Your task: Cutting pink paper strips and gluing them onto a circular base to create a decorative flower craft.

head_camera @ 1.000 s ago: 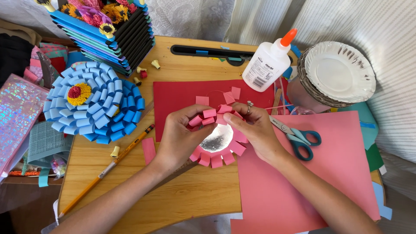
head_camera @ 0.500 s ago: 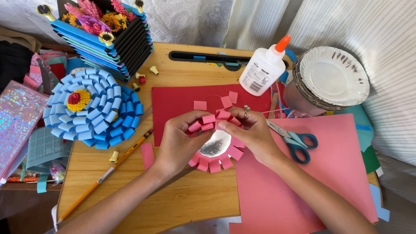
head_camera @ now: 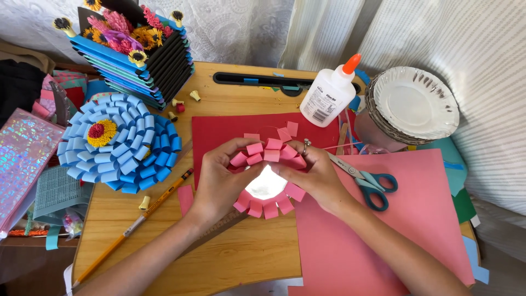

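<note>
I see both hands closed on the pink flower [head_camera: 267,183], a ring of folded pink paper loops around a white centre, held just above the wooden surface [head_camera: 235,257]. My left hand [head_camera: 219,178] curls round its left side, thumb and fingers pinched on the loops at the upper left, so that grip is shut on paper. My right hand [head_camera: 313,175], with a ring on 1 finger, holds the upper right edge the same way, fingertips pressed on the top loops. The flower sits between the 2 hands, over the meeting of the red sheet [head_camera: 224,131] and the pink sheet [head_camera: 394,219].

Scissors [head_camera: 368,182] with blue handles lie on the pink sheet just beside my right hand. A glue bottle [head_camera: 329,93] with an orange cap stands behind them, and a stack of paper plates [head_camera: 413,104] rests tilted to its right. To my left lies a finished blue flower [head_camera: 118,142] with a yellow and red centre. Behind it stands a blue and black box [head_camera: 142,60] topped with small paper blooms. A pencil [head_camera: 137,222] lies slantwise near my left forearm. A shiny pink pouch [head_camera: 24,159] sits at the far left edge.
</note>
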